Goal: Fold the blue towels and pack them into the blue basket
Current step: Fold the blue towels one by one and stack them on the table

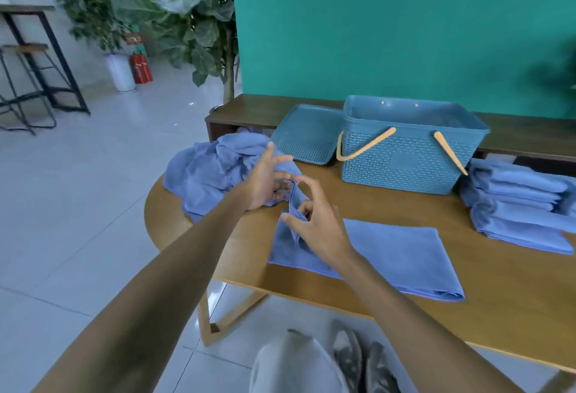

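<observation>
Both hands at work over a wooden table (405,308). Left hand (265,179) fingers spread and relaxed, touching the crumpled pile of blue towels (215,171). Right hand (314,224) pinching a raised fold of the flat towel (402,255) lying along the near edge. Behind, a blue lid (307,135) leaning just beside the blue basket (408,146), tan handles dropped outward. Far right, a stack of folded towels (517,205), cut off by the frame edge. Left background blurred: potted plants (174,18), red extinguisher (141,67), stool (25,81). Pinched edge partly hidden by fingers; basket's inside hidden by its front wall.
</observation>
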